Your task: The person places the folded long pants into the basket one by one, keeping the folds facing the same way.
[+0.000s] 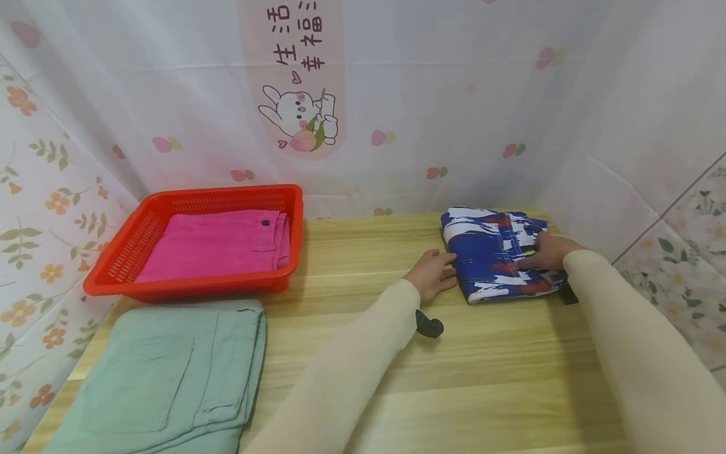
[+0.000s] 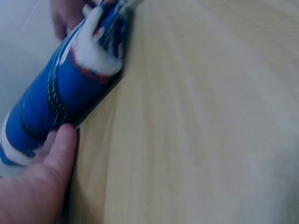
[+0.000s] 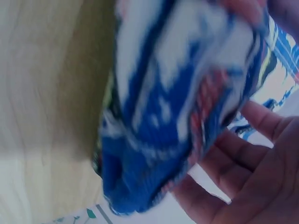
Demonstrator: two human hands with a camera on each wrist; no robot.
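Note:
A folded pair of patterned pants, blue, white and red with stitched seams, lies on the wooden table at the back right. My left hand touches its left edge, fingers extended low along the side. The left wrist view shows those fingers against the thick rolled fold. At the opposite edge is my right hand, its thumb lying on top of the cloth. In the right wrist view, loosely extended fingers rest along the pants' side, their tips partly hidden behind the fabric.
A red plastic basket with folded pink pants stands at the back left. In front of it lie folded mint green pants with a pocket on top. A printed curtain hangs behind the wooden table, and further cloth borders both sides.

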